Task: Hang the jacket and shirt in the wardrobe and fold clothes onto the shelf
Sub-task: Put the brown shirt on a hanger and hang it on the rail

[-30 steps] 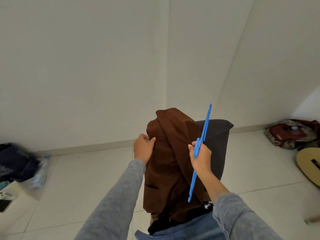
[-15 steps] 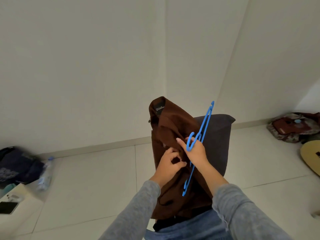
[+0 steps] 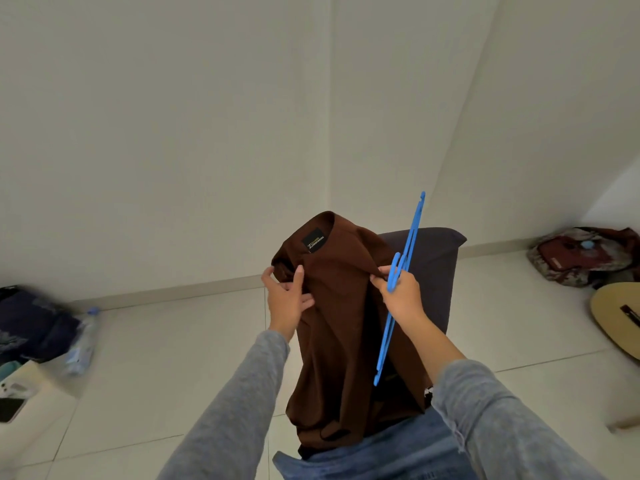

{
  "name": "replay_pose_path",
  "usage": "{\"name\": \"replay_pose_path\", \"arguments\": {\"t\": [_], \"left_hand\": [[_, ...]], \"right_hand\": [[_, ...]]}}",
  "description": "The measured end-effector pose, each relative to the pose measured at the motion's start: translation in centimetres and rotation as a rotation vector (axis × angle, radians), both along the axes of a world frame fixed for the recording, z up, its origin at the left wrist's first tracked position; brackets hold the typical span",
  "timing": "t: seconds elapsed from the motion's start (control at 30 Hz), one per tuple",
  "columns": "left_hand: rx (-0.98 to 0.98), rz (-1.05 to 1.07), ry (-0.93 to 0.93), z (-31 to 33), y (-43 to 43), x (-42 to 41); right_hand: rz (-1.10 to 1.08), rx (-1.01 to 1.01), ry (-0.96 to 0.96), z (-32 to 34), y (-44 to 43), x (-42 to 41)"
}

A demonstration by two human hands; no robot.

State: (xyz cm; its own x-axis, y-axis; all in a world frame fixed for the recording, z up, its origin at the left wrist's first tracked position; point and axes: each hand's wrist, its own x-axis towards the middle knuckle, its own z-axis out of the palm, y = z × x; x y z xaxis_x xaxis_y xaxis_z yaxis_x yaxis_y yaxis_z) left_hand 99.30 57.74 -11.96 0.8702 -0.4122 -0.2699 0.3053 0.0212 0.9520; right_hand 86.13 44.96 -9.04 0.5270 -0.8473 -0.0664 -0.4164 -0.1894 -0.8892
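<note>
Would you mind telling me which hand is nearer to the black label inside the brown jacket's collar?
Left. The left hand grips the jacket just below the label; the right hand, holding the blue hanger, pinches fabric farther off to the label's right.

Brown jacket [image 3: 341, 327] matt cloth; blue hanger [image 3: 398, 289] smooth plastic; floor [image 3: 166, 341] glossy tile.
</note>
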Motion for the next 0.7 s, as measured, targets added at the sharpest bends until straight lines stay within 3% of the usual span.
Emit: {"name": "replay_pose_path", "arguments": {"t": [0.23, 0.33, 0.4, 0.47, 0.57, 0.7], "left_hand": [[0.102, -0.036, 0.172, -0.1, -0.9, 3.2], [0.424, 0.065, -0.209, -0.9, -0.8, 3.1], [0.526, 0.174, -0.463, -0.2, -0.5, 2.5], [0.419, 0.187, -0.590, 1.5, -0.4, 1.5], [0.240, 0.035, -0.688, 4.3, -1.0, 0.4], [0.165, -0.105, -0.801, 8.4, -2.8, -0.3]], "right_hand": [[0.024, 0.012, -0.059, 0.1, -0.2, -1.3], [0.056, 0.023, -0.018, -0.1, -0.5, -1.9], [0.081, 0.031, 0.029, -0.2, -0.9, -2.2], [0.098, 0.015, 0.045, 0.2, -1.1, -2.5], [0.142, -0.023, 0.023, 1.9, -1.0, -2.7], [0.116, 0.005, -0.065, 4.5, -1.0, -3.0]]}}
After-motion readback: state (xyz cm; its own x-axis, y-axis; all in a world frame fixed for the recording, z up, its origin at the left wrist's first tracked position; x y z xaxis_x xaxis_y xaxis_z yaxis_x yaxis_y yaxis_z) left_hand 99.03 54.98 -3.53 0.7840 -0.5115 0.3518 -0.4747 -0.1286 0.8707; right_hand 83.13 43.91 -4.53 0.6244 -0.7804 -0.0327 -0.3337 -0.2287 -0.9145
